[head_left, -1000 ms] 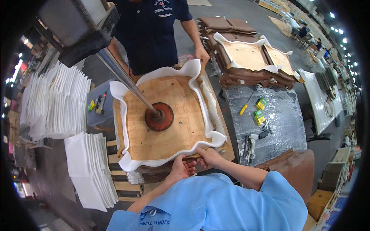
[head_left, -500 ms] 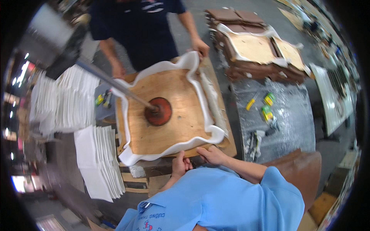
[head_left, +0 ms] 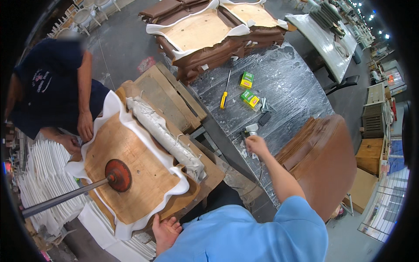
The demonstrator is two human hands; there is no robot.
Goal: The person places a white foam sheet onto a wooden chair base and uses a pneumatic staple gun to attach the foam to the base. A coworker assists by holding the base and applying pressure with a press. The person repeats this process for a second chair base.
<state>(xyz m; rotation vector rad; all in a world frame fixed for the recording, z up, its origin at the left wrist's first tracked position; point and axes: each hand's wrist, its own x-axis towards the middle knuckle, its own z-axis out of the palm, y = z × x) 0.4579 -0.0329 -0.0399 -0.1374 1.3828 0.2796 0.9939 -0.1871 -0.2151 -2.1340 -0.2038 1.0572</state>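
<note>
My right hand (head_left: 257, 146) is closed round the handle of a staple gun (head_left: 252, 128), whose pale metal head shows above the fingers. A thin hose runs down from it. My left hand (head_left: 166, 230) rests palm up at the near edge of the seat panel, fingers loosely curled and apart, holding nothing. The panel is a square wooden board (head_left: 139, 153) with white padding (head_left: 180, 187) and tan cover (head_left: 192, 196) standing round its edges. A red round press disc (head_left: 118, 175) on a metal rod (head_left: 65, 197) bears on its middle.
A co-worker's hands (head_left: 85, 126) touch the panel's far edge. On the plastic-wrapped table (head_left: 297, 83) lie a yellow screwdriver (head_left: 224, 98) and two green-yellow boxes (head_left: 247, 80). Brown covers (head_left: 323, 153) are stacked at right, padded panels (head_left: 196, 32) behind, white sheets (head_left: 48, 174) at left.
My right hand has left the panel's near edge and gone right to the staple gun. My left hand has loosened its fingers. The view has swung right.
</note>
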